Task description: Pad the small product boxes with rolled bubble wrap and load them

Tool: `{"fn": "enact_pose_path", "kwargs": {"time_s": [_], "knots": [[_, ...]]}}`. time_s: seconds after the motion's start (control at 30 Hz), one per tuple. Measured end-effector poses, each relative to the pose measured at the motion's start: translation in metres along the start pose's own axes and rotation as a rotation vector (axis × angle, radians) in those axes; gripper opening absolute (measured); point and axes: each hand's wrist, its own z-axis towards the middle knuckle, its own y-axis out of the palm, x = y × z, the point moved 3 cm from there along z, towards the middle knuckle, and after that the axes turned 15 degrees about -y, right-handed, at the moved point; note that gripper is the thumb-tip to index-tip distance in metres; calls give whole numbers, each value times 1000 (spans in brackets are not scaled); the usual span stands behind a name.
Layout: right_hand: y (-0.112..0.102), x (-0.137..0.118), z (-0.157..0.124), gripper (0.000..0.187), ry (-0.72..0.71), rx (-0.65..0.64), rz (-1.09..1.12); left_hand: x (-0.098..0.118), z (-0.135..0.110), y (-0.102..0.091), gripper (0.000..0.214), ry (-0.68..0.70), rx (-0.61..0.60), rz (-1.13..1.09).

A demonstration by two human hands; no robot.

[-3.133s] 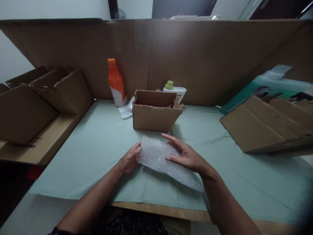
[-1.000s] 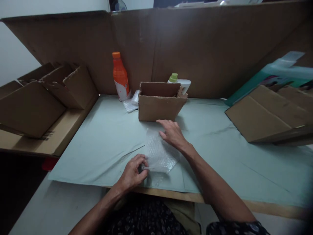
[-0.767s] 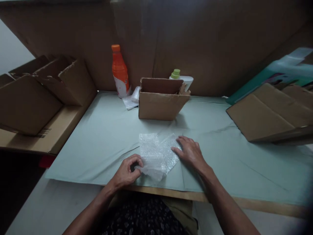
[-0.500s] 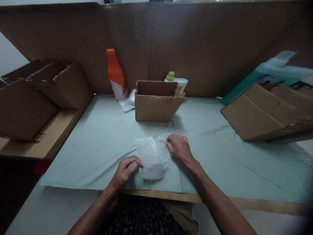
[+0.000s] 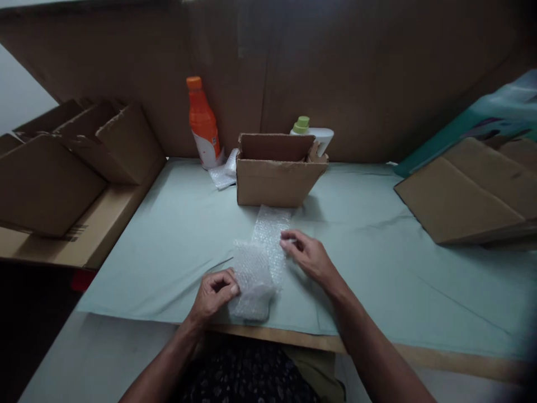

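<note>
Stretching bubble wrap (image 5: 262,254), now nearer box (image 5: 274,180)

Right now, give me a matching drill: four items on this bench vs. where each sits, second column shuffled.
Items:
1. orange bottle
2. open cardboard box
3. bubble wrap sheet
4. white bottle with green cap

Places:
A. directly behind the box, partly hidden
B. nearest the camera, pinched by the left hand
C. back left, upright against the cardboard wall
D. middle of the green table cover, flaps up

Pairs: 1-C, 2-D, 3-B, 4-A
</note>
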Motion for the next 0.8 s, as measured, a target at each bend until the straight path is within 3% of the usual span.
{"fn": "enact_pose_path", "kwargs": {"time_s": [0.1, 0.17, 0.27, 0.37, 0.5, 0.6, 0.7, 0.8], "knots": [[14, -4, -44, 52, 156, -52, 303, 17, -3, 10, 49, 72, -20, 36], [20, -11, -55, 55, 179, 1, 464, 30, -4, 20, 54, 102, -66, 110], [21, -24, -50, 56, 194, 154, 680, 43, -5, 30, 55, 113, -130, 188], [16, -36, -34, 58, 166, 200, 755, 43, -7, 26, 45, 74, -107, 142], [15, -28, -16, 38, 8, 275, 475, 24, -5, 14, 20, -73, 42, 147], [21, -2, -7, 26, -20, 300, 121, 0, 4, 13, 39, -226, 60, 172], [26, 21, -2, 31, 3, 292, -26, -19, 11, 16, 53, -290, 12, 251], [27, 27, -2, 45, 20, 283, -103, -22, 14, 18, 53, -238, 14, 399]]}}
